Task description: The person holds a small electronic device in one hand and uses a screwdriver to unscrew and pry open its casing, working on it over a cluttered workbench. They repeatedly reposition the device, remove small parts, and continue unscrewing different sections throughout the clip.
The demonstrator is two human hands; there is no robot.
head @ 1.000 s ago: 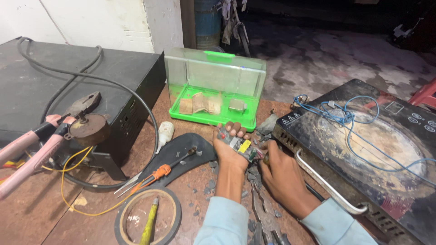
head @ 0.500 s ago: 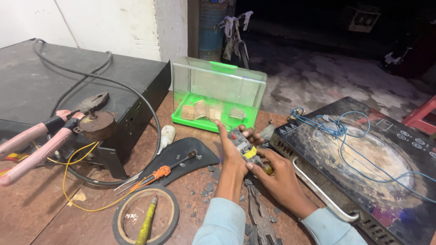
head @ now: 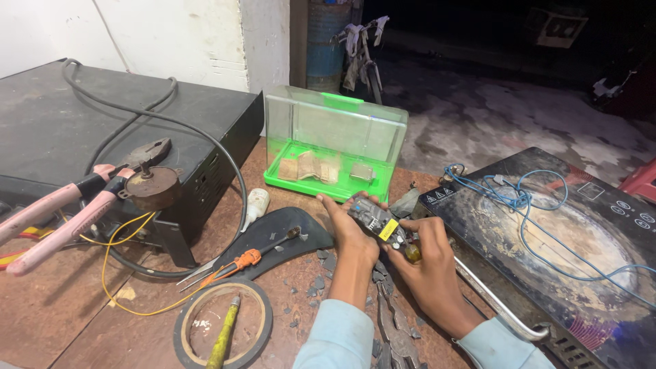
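Both hands lower now (yellow-labelled board)

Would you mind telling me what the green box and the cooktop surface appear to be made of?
Green box: probably plastic, with a see-through lid and a bright, opaque base. Cooktop: a dark glossy top, likely glass or ceramic, worn and smeared where it reflects light. A blue wire lies on it.

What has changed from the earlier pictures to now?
Little. Both hands went on holding the small circuit board: the left hand grips its near end, and the right hand has slid closer under its yellow part. The green box, pink-handled pliers, orange screwdriver and induction cooktop stayed in place.
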